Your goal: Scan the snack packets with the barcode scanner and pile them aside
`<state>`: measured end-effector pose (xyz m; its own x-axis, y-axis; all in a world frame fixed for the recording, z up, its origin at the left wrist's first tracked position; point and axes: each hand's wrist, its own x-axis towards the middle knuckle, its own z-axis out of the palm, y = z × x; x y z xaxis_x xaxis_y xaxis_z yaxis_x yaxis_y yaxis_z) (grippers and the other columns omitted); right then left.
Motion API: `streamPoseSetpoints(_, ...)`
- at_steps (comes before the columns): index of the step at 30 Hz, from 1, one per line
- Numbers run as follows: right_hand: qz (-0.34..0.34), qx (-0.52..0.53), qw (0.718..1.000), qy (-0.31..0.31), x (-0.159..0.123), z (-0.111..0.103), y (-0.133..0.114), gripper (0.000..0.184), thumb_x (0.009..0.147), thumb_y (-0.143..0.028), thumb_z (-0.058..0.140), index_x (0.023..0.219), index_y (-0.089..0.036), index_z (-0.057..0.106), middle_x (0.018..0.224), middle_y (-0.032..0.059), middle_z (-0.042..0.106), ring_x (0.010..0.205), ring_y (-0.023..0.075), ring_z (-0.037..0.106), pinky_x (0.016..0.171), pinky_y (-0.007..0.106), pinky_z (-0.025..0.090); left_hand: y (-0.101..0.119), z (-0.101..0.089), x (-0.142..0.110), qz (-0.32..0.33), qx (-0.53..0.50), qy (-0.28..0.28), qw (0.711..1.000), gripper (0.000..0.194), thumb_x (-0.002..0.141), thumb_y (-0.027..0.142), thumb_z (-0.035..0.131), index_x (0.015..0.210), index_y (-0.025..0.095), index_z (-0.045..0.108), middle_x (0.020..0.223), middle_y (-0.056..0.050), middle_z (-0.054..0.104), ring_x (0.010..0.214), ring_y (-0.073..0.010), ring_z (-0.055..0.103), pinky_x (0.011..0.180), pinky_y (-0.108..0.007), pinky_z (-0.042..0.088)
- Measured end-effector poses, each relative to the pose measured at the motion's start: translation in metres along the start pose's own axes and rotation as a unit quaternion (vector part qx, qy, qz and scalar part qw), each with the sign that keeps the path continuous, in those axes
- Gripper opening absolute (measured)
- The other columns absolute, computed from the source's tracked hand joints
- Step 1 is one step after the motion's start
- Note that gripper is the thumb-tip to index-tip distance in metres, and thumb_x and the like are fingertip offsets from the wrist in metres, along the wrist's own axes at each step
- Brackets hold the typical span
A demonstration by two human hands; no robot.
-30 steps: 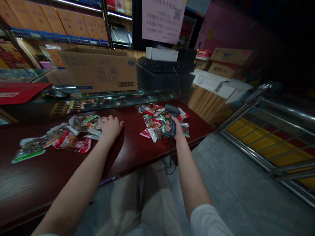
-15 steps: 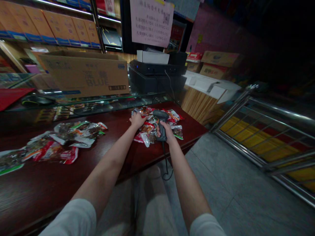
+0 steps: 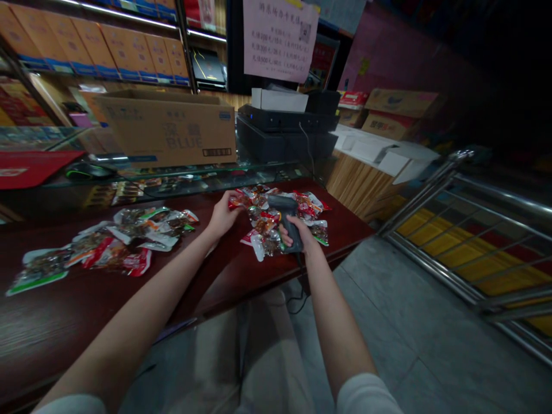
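My right hand (image 3: 301, 233) is wrapped round the grip of a dark handheld barcode scanner (image 3: 283, 204), whose head points left above a pile of snack packets (image 3: 264, 224). Its cord hangs over the table edge. At the left end of that pile, my left hand (image 3: 224, 214) has its fingers closed on the edge of a red snack packet (image 3: 240, 200); the fingertips are partly hidden. Further left on the dark red table (image 3: 207, 293) lies a second group of snack packets (image 3: 146, 227), clear with white, red and green edges.
Behind the table, a glass counter (image 3: 185, 172) carries an open cardboard box (image 3: 164, 129), a computer mouse (image 3: 90, 171) and a black machine (image 3: 287, 141). A metal railing (image 3: 435, 259) stands at right. Boxed goods (image 3: 107, 49) line the back shelf.
My left hand has shifted left from over the pile to its left edge, fingers now on a red packet. The scanner stays in my right hand over the pile. The view has turned slightly left.
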<state>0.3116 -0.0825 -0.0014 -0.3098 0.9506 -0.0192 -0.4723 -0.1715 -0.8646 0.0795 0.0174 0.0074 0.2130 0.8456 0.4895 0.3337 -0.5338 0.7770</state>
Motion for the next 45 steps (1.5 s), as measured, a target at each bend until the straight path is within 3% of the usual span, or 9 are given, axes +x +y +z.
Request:
streamPoseSetpoints(4,0.039,-0.033,0.998,-0.030,-0.004,0.005,0.001,0.026,0.080,-0.040,0.057,0.091,-0.018,0.050,0.052,-0.0074,0.050,0.031,0.0065,0.035,0.031,0.020,0.031,0.000,-0.012,-0.017,-0.016,0.004,0.026,1.000,0.030,0.071,0.027,0.064,0.098,0.021,0.053,0.096,-0.003,0.065,0.086,-0.0183,0.062,0.084,-0.034,0.049)
streamPoseSetpoints(10,0.040,-0.052,0.997,-0.033,-0.006,0.008,0.002,0.025,0.081,-0.040,0.055,0.091,-0.018,0.049,0.053,-0.0085,0.048,0.031,0.0061,0.035,0.031,0.020,0.030,-0.008,-0.005,-0.024,-0.052,-0.046,0.031,0.997,0.045,0.068,0.028,0.068,0.107,0.021,0.046,0.104,-0.004,0.063,0.092,-0.0193,0.063,0.090,-0.037,0.048)
streamPoseSetpoints(27,0.047,-0.069,0.996,-0.019,-0.006,0.006,0.004,0.025,0.078,-0.039,0.058,0.087,-0.018,0.048,0.049,-0.0092,0.048,0.029,0.0065,0.035,0.030,0.020,0.031,-0.009,0.001,-0.030,-0.026,0.019,0.063,0.997,0.047,0.068,0.025,0.068,0.109,0.019,0.046,0.111,-0.010,0.061,0.102,-0.0217,0.062,0.093,-0.039,0.048)
streamPoseSetpoints(35,0.046,-0.064,0.997,-0.014,-0.009,0.010,0.003,0.024,0.077,-0.040,0.059,0.083,-0.019,0.048,0.049,-0.0088,0.047,0.030,0.0063,0.034,0.031,0.021,0.034,-0.002,-0.006,-0.031,-0.011,0.020,0.032,0.999,0.049,0.071,0.027,0.066,0.114,0.018,0.044,0.116,-0.010,0.060,0.104,-0.0212,0.061,0.097,-0.039,0.045)
streamPoseSetpoints(39,0.036,-0.064,0.997,-0.006,-0.009,0.010,0.004,0.026,0.078,-0.040,0.060,0.087,-0.019,0.050,0.050,-0.0089,0.048,0.029,0.0067,0.035,0.031,0.021,0.034,-0.011,-0.032,-0.019,-0.052,0.089,-0.033,0.994,0.052,0.067,0.029,0.067,0.114,0.020,0.047,0.111,-0.009,0.063,0.099,-0.0233,0.063,0.092,-0.040,0.048)
streamPoseSetpoints(42,0.032,-0.062,0.998,0.003,-0.008,0.009,0.005,0.029,0.079,-0.042,0.060,0.092,-0.018,0.051,0.050,-0.0090,0.048,0.029,0.0064,0.036,0.031,0.020,0.033,-0.020,-0.068,-0.012,-0.161,0.216,-0.083,0.960,0.055,0.060,0.035,0.073,0.109,0.018,0.053,0.104,-0.013,0.064,0.096,-0.0312,0.064,0.086,-0.045,0.050)
streamPoseSetpoints(45,0.033,-0.060,0.998,0.011,-0.008,0.010,0.006,0.033,0.080,-0.044,0.060,0.096,-0.017,0.052,0.050,-0.0091,0.048,0.029,0.0060,0.036,0.031,0.019,0.033,-0.019,-0.097,-0.013,-0.184,0.381,-0.023,0.906,0.065,0.057,0.042,0.075,0.112,0.014,0.056,0.129,-0.027,0.049,0.118,-0.0479,0.049,0.093,-0.063,0.040)
